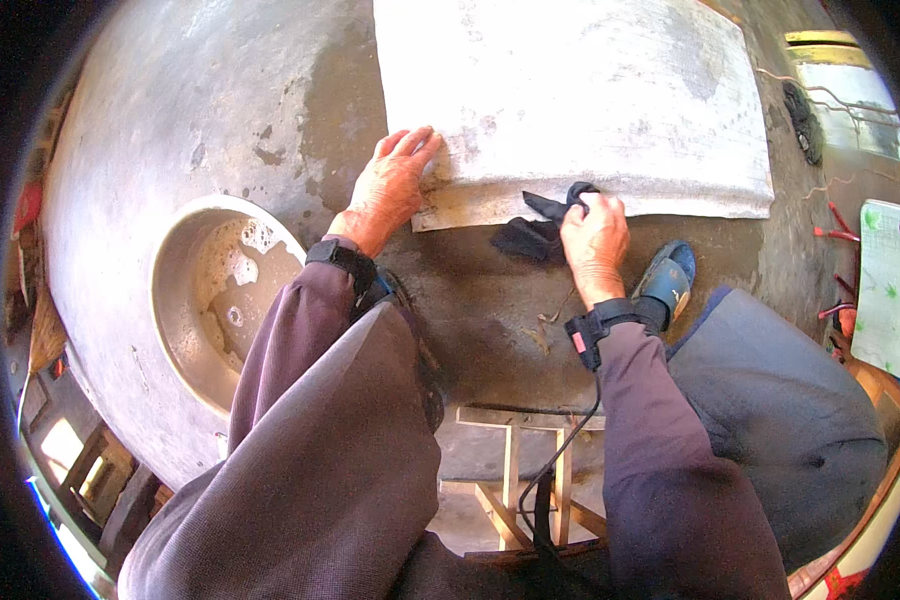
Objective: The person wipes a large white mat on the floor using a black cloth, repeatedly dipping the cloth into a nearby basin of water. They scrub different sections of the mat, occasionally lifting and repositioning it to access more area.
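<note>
A large white sheet [570, 105], stained and creased along its near edge, lies flat on the concrete floor in front of me. My left hand [390, 184] presses on its near left corner, fingers apart, holding nothing. Bunched in my right hand [596, 232] is a dark cloth [532, 236], which touches the sheet's near edge and hangs over onto the floor. Part of the cloth is hidden under my fingers. To the left of my left arm stands a round metal basin [195, 315] with murky, foamy water in it.
The concrete floor [195, 135] has wet patches. My slippered foot [667, 277] is beside my right wrist, and a wooden stool or frame [510, 416] is between my legs. A black cable hangs from my right wristband. At the right lie a dark bundle [802, 124] and wires.
</note>
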